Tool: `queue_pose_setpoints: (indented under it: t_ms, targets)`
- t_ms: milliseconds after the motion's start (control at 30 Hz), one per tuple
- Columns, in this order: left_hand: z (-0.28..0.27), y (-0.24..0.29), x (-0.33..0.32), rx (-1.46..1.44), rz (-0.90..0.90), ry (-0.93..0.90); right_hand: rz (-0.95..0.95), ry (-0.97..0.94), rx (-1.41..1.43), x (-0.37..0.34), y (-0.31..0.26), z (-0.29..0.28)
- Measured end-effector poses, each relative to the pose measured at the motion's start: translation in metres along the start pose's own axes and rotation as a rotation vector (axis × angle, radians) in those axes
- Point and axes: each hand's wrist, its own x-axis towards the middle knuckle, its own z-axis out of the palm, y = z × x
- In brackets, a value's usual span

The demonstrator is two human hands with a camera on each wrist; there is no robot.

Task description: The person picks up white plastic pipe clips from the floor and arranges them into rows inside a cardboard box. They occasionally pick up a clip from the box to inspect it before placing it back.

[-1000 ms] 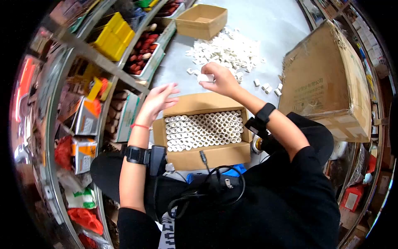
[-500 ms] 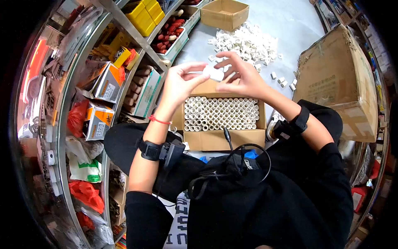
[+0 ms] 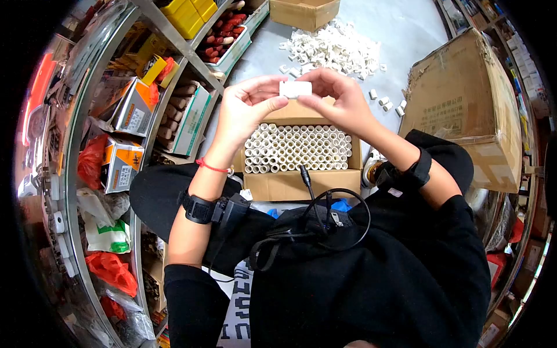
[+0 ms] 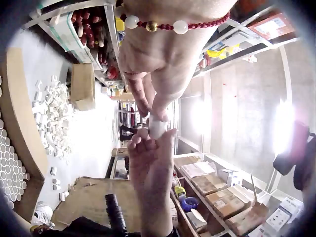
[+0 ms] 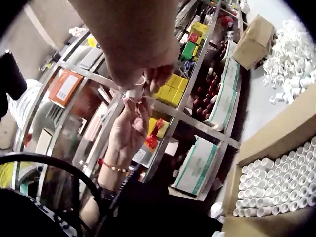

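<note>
In the head view my left hand [image 3: 241,113] and right hand [image 3: 345,104] meet over the far flap of an open cardboard box [image 3: 307,184]. Between their fingertips they pinch a white plastic pipe fitting [image 3: 295,89], the left hand at one end and the right at the other. Its round open end shows in the right wrist view, where the fitting [image 5: 135,91] sits between thumb and fingers. Rows of similar short white pipe fittings [image 3: 299,149] stand on end inside the box, packed side by side.
Farther off on the floor lies a heap of loose white fittings [image 3: 336,49] near a small open carton [image 3: 307,14]. A large worn cardboard box [image 3: 458,110] stands at right. Shelving with boxes and bags [image 3: 110,272] runs along the left. A black cable [image 3: 368,223] loops over the lap.
The right hand brought the white fitting back from near the heap. My left hand, earlier apart with nothing in it, came in and took hold; the right fingers, spread half a second ago, now close on it too.
</note>
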Motion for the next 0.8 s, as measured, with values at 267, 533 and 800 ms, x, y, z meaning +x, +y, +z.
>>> queue_pose_setpoints:
  t_ms: [267,533,800]
  targets:
    - [0.001,-0.005,0.002,-0.022,0.012,0.033,-0.116,0.087,-0.283,0.0,-0.01,-0.006]
    - [0.005,-0.004,0.002,-0.035,-0.007,0.04,-0.295,0.094,-0.381,0.001,-0.006,-0.009]
    - [0.006,-0.004,0.001,-0.022,-0.021,0.063,-0.595,0.097,-0.738,0.0,-0.007,-0.008]
